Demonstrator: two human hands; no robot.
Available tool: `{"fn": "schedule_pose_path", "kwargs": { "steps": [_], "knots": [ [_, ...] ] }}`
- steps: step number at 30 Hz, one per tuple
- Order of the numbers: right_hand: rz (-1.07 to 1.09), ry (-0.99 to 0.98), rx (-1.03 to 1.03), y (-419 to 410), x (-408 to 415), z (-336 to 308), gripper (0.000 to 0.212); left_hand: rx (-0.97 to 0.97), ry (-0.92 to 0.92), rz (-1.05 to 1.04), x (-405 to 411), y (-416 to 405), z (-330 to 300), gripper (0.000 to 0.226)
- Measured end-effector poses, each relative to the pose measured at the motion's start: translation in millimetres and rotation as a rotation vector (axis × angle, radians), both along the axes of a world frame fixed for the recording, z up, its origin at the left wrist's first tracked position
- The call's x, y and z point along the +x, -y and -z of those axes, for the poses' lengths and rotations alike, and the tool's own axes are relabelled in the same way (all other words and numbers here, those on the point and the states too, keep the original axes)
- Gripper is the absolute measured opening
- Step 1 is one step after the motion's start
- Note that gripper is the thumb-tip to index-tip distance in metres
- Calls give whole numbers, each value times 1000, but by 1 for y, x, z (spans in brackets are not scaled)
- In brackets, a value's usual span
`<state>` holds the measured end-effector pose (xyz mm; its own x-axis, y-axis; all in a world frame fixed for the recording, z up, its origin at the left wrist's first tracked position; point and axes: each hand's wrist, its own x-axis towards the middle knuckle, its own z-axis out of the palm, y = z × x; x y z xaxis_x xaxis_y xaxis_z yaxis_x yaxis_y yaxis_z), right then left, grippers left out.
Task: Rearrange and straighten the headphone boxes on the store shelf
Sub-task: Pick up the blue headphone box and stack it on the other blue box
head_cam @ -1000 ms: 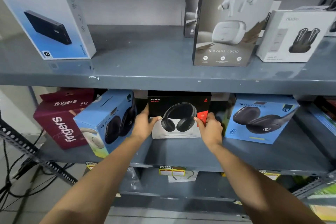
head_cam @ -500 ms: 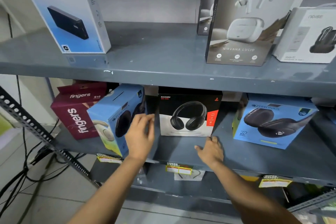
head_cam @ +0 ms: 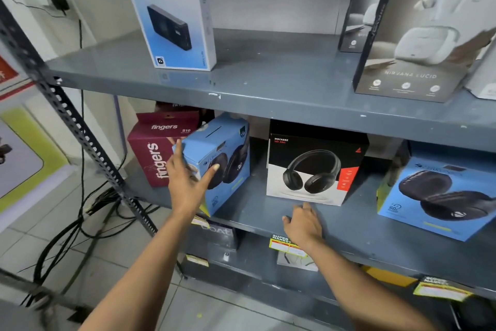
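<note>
Middle shelf (head_cam: 268, 212), grey metal. Left hand (head_cam: 188, 180) spread open against the front corner of the turned blue headphone box (head_cam: 222, 159), thumb on its front face, fingers at its left edge; touching, not gripped around it. That box sits angled, its corner pointing outward, pressed close beside the maroon "fingers" box (head_cam: 153, 153) at the shelf's left end. Right hand (head_cam: 303, 226) lies loosely open, palm down on the shelf's front lip, just below the black-and-white Rockerz box (head_cam: 314, 167), holding nothing. Rockerz box stands upright, facing forward, mid-shelf. A second blue headphone box (head_cam: 440, 196) stands well apart to the right, slightly turned.
</note>
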<state>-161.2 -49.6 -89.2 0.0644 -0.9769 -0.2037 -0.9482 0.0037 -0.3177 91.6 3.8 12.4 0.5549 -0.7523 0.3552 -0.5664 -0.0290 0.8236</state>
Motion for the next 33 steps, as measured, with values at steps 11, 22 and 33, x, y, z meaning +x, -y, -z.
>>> {"fn": "schedule_pose_path", "kwargs": {
  "steps": [11,22,33],
  "knots": [
    [-206,766,29,-26,41,-38,50,-102,-264,90,45,-55,-30,86],
    [-33,1068,-194,-71,34,-45,44,-66,-278,309,44,-55,-63,78],
    [242,1008,-215,-120,-71,-22,37,1,-137,722,-65,-58,-66,86]
  ]
}}
